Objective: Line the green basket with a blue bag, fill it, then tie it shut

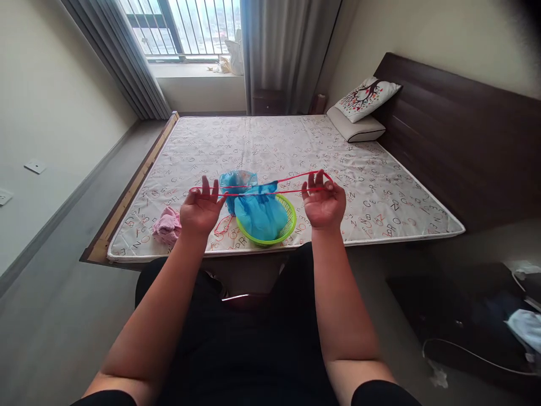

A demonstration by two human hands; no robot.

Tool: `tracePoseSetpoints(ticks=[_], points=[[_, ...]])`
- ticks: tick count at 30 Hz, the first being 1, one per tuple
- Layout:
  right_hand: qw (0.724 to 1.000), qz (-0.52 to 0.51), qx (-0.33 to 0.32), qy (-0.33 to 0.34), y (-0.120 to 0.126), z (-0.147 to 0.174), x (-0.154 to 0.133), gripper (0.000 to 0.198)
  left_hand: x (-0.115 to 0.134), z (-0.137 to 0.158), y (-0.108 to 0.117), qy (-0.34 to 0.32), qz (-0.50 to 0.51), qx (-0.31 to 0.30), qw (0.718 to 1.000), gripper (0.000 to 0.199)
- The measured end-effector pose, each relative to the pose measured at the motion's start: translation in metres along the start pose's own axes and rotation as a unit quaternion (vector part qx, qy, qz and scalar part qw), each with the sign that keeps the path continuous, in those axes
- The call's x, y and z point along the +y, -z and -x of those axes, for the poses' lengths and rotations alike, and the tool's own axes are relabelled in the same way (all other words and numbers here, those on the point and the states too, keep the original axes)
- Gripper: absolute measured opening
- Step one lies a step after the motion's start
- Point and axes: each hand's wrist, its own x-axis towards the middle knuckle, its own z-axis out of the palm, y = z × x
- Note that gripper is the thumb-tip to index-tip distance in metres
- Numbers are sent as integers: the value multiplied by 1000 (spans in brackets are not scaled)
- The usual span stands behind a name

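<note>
A thin red string [291, 192] runs in a long loop between my two hands, held above the mattress. My left hand [198, 211] is palm up, fingers apart and upright, with the string looped around them. Opposite it, my right hand [324, 206] carries the other end of the loop around its curled fingers. Behind the strands, blue plastic bags [262, 217] lie crumpled in and beside a green plastic basket [291, 221]. More red string [223, 226] lies loose on the mattress left of the basket. A pink towel [166, 226] is bunched near my left hand.
The basket stands near the front edge of a letter-patterned mattress [291, 135]. Two pillows [367, 100] are stacked by the dark headboard [456, 107]. At lower right, a dark low surface [406, 299] holds a white cable [460, 348]. A barred window [198, 28] is at the back.
</note>
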Motion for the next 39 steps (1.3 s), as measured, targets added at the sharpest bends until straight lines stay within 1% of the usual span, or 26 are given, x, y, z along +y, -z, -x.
tracePoseSetpoints(ticks=[3,5,7,9,12,14,17,18,19,21,24,26,28,31,33,35,37,39], points=[[997,36,70,17,8,-1,7,21,-4,-3,6,-20,20,20,999,37],[996,36,83,26,11,0,16,25,-7,-2,4,-14,24,37,999,32],[997,43,61,35,13,1,25,35,-10,0,0,0,42,51,998,30],[996,74,28,46,14,2,32,47,-11,1,-6,10,63,64,996,31],[989,135,-12,62,13,4,37,59,-10,4,-15,3,39,71,997,30],[984,161,-43,53,9,6,37,62,-8,6,-21,17,-10,54,998,29],[978,191,-86,13,-2,13,34,61,-7,10,-30,100,-100,-14,990,12],[973,210,-92,1,-7,16,34,60,-7,12,-34,128,-126,-42,983,8],[966,238,-98,-8,-12,18,33,59,-8,13,-37,152,-149,-70,975,9],[942,314,-122,-12,-23,24,33,55,-11,16,-43,187,-189,-121,956,17],[887,412,-207,-5,-38,32,35,48,-17,17,-48,246,-235,-213,916,34],[862,434,-260,-16,-44,36,38,44,-21,17,-49,271,-254,-261,891,50],[854,432,-288,-37,-48,39,39,40,-23,17,-49,278,-267,-280,879,68],[858,415,-298,-57,-47,39,40,34,-23,18,-47,281,-287,-283,871,83],[858,404,-309,-68,-45,38,41,33,-21,19,-46,292,-305,-292,858,87],[854,397,-328,-78,-40,36,42,30,-19,20,-44,312,-326,-310,837,90],[841,400,-353,-91,-35,34,44,28,-18,20,-41,335,-351,-330,810,90],[821,414,-381,-101,-29,32,46,30,-19,19,-37,353,-379,-344,783,88]])
